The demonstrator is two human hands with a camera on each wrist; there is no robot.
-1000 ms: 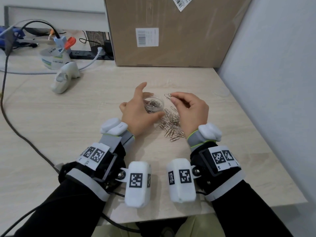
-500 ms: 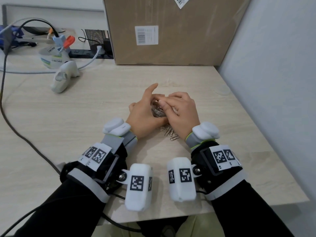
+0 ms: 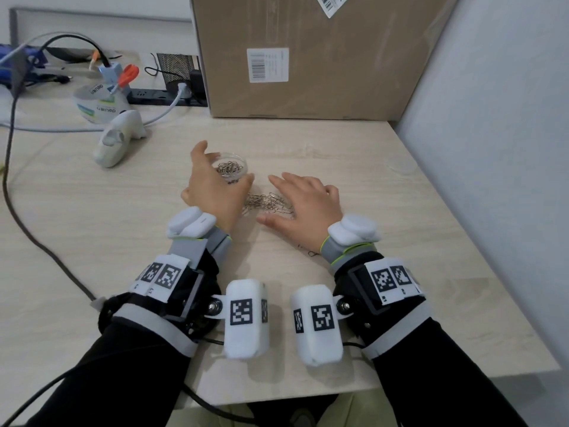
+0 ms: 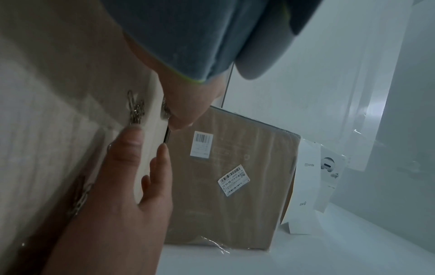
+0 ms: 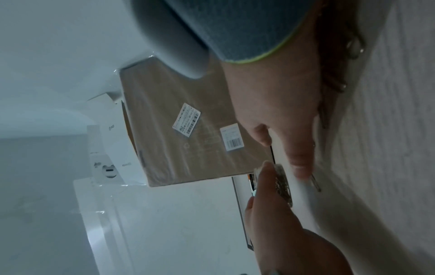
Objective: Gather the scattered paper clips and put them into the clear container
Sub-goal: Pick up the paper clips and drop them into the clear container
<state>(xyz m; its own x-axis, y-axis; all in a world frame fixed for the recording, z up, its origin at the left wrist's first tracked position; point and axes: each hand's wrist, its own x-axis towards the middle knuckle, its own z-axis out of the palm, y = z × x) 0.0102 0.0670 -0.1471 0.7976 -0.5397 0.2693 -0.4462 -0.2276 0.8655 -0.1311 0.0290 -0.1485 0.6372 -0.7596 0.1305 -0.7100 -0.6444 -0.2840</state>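
A small round clear container (image 3: 234,167) with several silver paper clips inside sits on the light wood table (image 3: 354,167). My left hand (image 3: 220,177) curls round it, thumb on the near side and fingers on the far left side. A loose pile of paper clips (image 3: 266,203) lies just right of that hand. My right hand (image 3: 303,198) lies flat, palm down with fingers spread, over the right part of the pile. In the right wrist view the container (image 5: 282,186) shows beside my right fingertips (image 5: 299,167). One stray clip (image 3: 311,253) lies by my right wrist.
A large cardboard box (image 3: 308,57) stands at the back of the table, and a grey wall (image 3: 492,149) bounds the right side. At the back left are a white handheld device (image 3: 118,140), a tape dispenser (image 3: 98,103), a power strip (image 3: 160,98) and cables (image 3: 18,186).
My right hand has left the container's mouth, moved back right and spread flat on the pile. My left hand has shifted the container slightly away and left.
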